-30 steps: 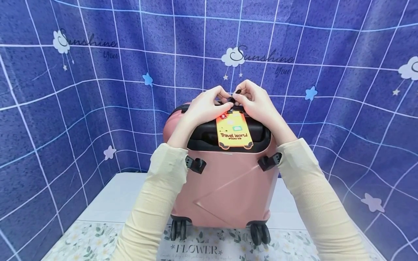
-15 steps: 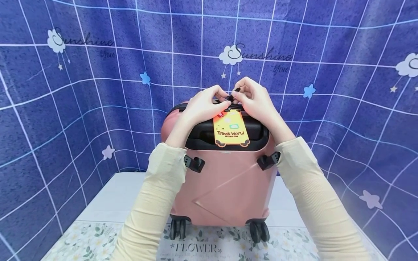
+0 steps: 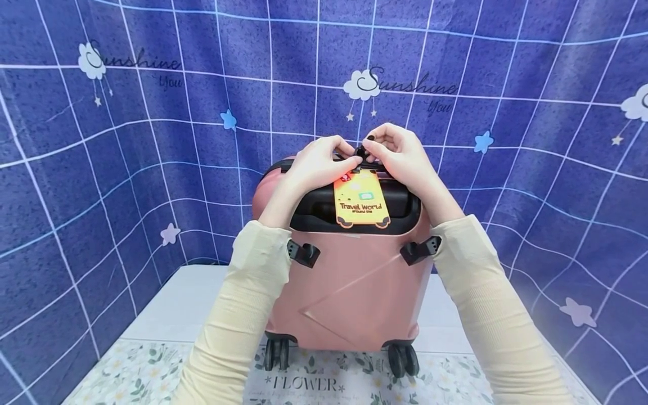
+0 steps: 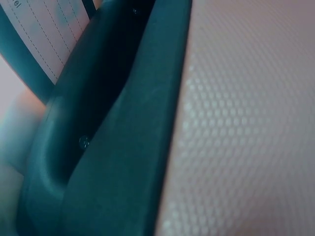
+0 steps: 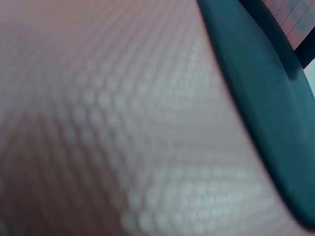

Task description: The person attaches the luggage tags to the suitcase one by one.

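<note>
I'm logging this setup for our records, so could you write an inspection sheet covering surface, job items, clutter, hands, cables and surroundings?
Surface: white surface, with a floral mat along the front.
Job's things: pink suitcase upright on black wheels; yellow luggage tag hanging over its dark top panel; black strap above the tag, whether fastened cannot be told.
Clutter: nothing seen.
Hands: left hand and right hand both pinch the strap.
Cables: nothing seen.
Surroundings: blue curtain with grid lines, clouds and stars behind and at both sides.
</note>
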{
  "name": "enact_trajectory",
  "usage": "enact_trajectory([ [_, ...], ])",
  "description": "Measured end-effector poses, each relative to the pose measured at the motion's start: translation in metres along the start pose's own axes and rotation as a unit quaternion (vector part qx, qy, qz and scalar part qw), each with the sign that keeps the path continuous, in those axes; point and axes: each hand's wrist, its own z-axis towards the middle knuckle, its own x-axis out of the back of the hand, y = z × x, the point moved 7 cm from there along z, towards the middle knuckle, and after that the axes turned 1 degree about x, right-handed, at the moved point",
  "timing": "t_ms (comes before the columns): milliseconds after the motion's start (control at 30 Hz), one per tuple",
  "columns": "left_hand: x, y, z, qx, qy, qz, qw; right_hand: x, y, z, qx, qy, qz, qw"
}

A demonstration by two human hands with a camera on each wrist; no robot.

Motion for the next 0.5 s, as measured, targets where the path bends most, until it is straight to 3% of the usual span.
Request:
enact_trajectory([
  [233,-0.0014,-0.0025,0.0000,0.002,-0.002,0.002,1.0000,0.0000,-0.0008,-0.0026,-0.005,-0.002,0.035,0.9994],
  [500,0.0010,0.0000,-0.0010,0.003,-0.002,0.001,1.0000,0.0039,-0.0058,-0.0018,0.026,0.018,0.054,0.9981],
])
